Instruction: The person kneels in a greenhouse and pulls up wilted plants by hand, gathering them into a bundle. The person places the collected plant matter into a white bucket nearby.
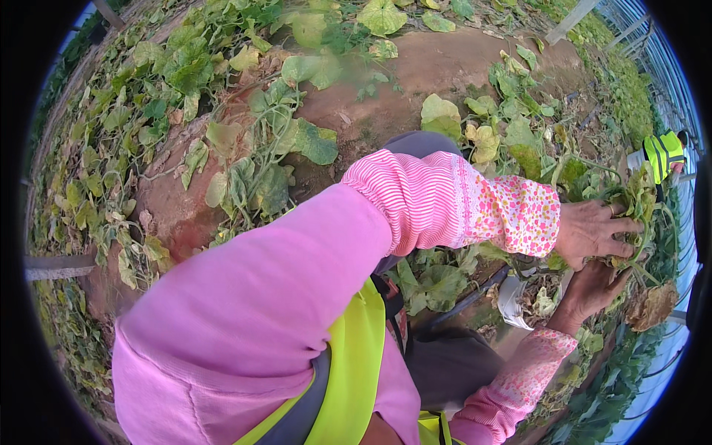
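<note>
My left hand point(598, 231), back upward and fingers spread forward, grips into the stems and leaves of a trailing vine point(645, 194) at the right. Just below it, my right hand point(592, 295) reaches into the same growth with thumb and fingers partly bent. Its fingertips are partly hidden by leaves and the left hand, so its hold is unclear. Green stems pass by the fingers of both hands. A dry brown leaf point(652, 306) hangs beside them. Floral cuffs point(514, 214) cover both wrists.
A white plastic piece point(513, 303) and a dark hose point(473, 297) lie near my knees. Yellowing vines point(267, 150) sprawl over bare soil point(400, 78). A post point(573, 21) stands at the upper right. Farther off, a person in a yellow vest point(663, 156) bends beside greenhouse framing.
</note>
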